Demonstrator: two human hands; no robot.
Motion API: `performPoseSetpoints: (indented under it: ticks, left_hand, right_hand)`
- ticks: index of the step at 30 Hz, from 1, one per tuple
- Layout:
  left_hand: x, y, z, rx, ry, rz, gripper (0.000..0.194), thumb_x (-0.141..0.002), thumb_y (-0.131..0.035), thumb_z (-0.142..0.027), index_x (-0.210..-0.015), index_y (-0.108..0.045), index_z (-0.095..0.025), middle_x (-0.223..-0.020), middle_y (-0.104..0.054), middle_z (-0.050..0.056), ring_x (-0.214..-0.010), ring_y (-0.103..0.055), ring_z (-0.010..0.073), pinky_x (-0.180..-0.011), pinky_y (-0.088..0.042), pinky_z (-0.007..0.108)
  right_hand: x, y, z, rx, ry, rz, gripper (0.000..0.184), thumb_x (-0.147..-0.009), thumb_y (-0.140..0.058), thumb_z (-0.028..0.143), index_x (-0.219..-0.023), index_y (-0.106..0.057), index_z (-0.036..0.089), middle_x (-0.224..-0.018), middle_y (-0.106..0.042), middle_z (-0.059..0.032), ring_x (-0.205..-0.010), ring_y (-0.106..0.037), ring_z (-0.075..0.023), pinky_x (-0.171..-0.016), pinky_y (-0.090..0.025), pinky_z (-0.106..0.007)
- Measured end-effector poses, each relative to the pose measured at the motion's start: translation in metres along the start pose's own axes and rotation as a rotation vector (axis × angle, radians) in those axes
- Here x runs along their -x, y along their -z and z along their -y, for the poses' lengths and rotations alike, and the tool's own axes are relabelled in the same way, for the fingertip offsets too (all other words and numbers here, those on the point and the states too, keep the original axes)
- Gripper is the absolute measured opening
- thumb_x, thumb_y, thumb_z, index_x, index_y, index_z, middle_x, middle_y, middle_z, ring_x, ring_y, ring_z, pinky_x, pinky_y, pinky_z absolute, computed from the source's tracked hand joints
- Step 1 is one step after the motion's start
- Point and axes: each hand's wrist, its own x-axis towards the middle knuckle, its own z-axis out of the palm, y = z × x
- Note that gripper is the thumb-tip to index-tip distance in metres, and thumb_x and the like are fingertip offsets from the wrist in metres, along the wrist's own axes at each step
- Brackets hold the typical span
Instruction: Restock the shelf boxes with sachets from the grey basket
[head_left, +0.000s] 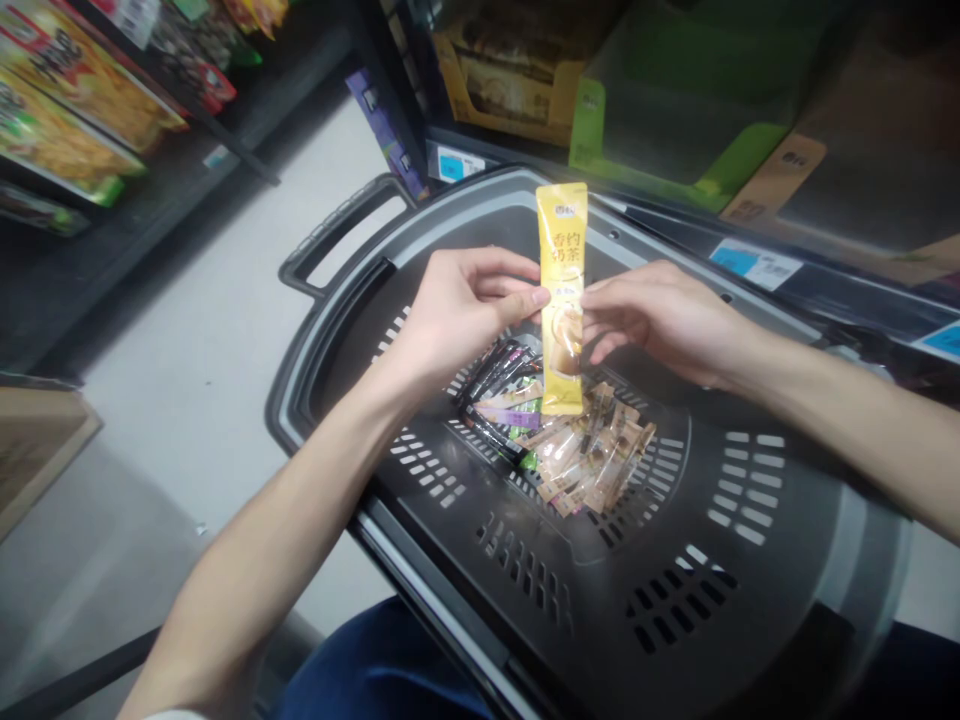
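A yellow milk tea stick packet [562, 340] stands upright between my two hands, above a dark shopping basket [517, 540]. My left hand [476, 300] pinches its left edge between thumb and fingers. On the opposite edge, my right hand [645, 315] grips it the same way, near mid-height. Under the packet, at the bottom of the basket, lies a loose heap of brown stick packets [600, 455]. Beside that heap are black stick packets [499, 375], along with a purple one [510, 417] and some green.
Shelves with a yellow display box [562, 105], a green box [589, 130] and price labels [754, 265] run behind the basket. Snack bags [67, 120] fill a shelf at upper left. A cardboard box [45, 450] sits on the pale floor at left. The basket handle [300, 270] sticks out at the far left.
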Motion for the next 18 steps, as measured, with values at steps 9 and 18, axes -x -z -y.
performPoseSetpoints:
  ticks: [9,18]
  left_hand:
    - [0.001,-0.0021,-0.0032,-0.042,0.008,-0.015,0.027,-0.078,-0.081,-0.024,-0.102,-0.071,-0.015,-0.087,-0.077,0.007,-0.081,-0.074,0.0183,-0.076,-0.061,0.031]
    - [0.0025,-0.0096,-0.0051,-0.076,-0.042,0.089,0.027,-0.08,-0.079,-0.031,-0.099,-0.067,-0.017,-0.104,-0.074,0.008,-0.087,-0.073,0.0154,-0.073,-0.06,0.024]
  right_hand:
    - [-0.0008,0.0006,-0.0011,0.071,0.009,-0.028,0.015,-0.08,-0.084,0.031,-0.083,-0.08,0.016,-0.073,-0.074,-0.0092,-0.062,-0.068,-0.0176,-0.054,-0.059,-0.03]
    - [0.0022,-0.0007,-0.0005,0.079,0.063,-0.051,0.024,-0.075,-0.091,0.035,-0.082,-0.075,0.018,-0.075,-0.075,-0.0063,-0.068,-0.072,-0.0161,-0.053,-0.057,-0.023]
